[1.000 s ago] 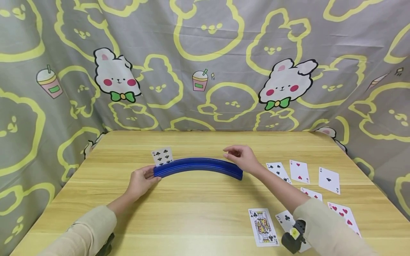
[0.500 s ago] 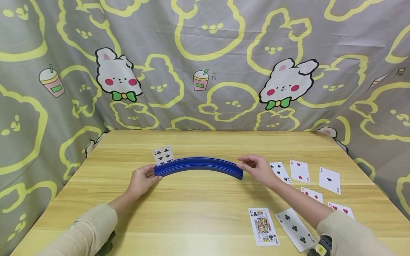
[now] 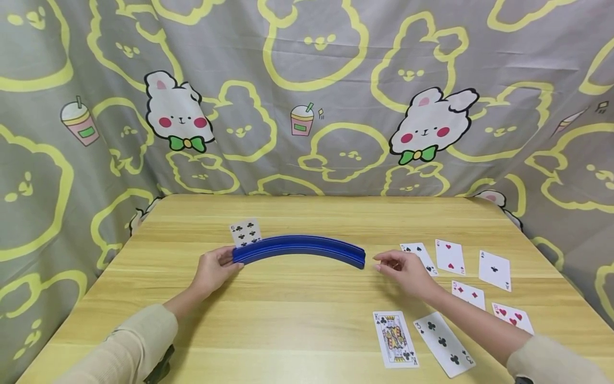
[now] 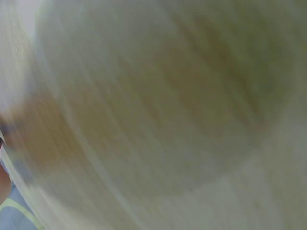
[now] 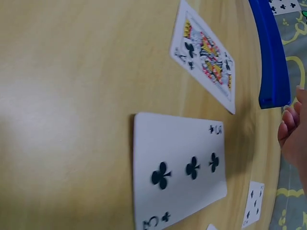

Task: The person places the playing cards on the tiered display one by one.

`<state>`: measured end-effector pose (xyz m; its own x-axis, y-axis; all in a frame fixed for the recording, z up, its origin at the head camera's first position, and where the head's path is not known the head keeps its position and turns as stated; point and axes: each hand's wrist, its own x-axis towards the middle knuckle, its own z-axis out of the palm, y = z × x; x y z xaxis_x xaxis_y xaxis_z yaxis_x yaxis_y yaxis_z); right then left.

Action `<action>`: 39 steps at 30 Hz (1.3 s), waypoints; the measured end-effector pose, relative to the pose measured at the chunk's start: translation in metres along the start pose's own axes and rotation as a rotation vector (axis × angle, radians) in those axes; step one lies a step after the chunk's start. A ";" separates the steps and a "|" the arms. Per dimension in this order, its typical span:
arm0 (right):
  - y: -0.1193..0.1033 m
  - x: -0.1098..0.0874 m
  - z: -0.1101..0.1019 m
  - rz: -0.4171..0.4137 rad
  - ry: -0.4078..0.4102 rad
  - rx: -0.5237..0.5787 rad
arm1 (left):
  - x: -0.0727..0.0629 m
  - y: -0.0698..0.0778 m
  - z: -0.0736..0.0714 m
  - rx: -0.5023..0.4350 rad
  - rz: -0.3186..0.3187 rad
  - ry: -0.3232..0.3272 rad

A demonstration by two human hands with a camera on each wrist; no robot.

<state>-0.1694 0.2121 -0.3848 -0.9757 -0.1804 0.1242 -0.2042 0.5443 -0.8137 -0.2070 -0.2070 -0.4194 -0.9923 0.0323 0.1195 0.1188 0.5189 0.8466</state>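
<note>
A curved blue card holder (image 3: 299,245) stands on the table, its groove running along its length. My left hand (image 3: 212,272) grips its left end between thumb and fingers. A six of clubs (image 3: 246,232) stands upright in the holder near that hand. Just off the holder's right end, my right hand (image 3: 405,270) hovers with loosely bent fingers and nothing in them. In the right wrist view, this hand's fingertips (image 5: 288,117) appear beside the end of the blue holder (image 5: 274,62). Only blurred table and shadow fill most of the left wrist view.
Loose cards lie face up at the right: a king of clubs (image 3: 395,340), three of clubs (image 3: 443,344), two of hearts (image 3: 450,257) and ace of clubs (image 3: 494,270). A spade card (image 3: 422,256), a diamond card (image 3: 467,294) and a heart card (image 3: 513,317) are partly covered by my right arm. A patterned curtain (image 3: 307,106) hangs behind.
My right hand has moved rightward from behind the holder's right end to beside it, apart from it. The left hand keeps its grip; the six of clubs stays in the holder.
</note>
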 end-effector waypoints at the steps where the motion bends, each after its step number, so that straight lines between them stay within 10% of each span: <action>1: 0.001 -0.003 0.000 -0.002 -0.005 0.000 | 0.000 0.000 0.000 -0.003 -0.001 0.000; 39: 0.030 -0.052 -0.016 -0.022 -0.149 -0.073 | -0.002 0.004 -0.001 0.023 -0.030 0.001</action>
<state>-0.1257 0.2514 -0.4068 -0.9495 -0.3096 0.0517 -0.2361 0.5960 -0.7675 -0.2048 -0.2052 -0.4155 -0.9954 0.0158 0.0947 0.0883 0.5391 0.8376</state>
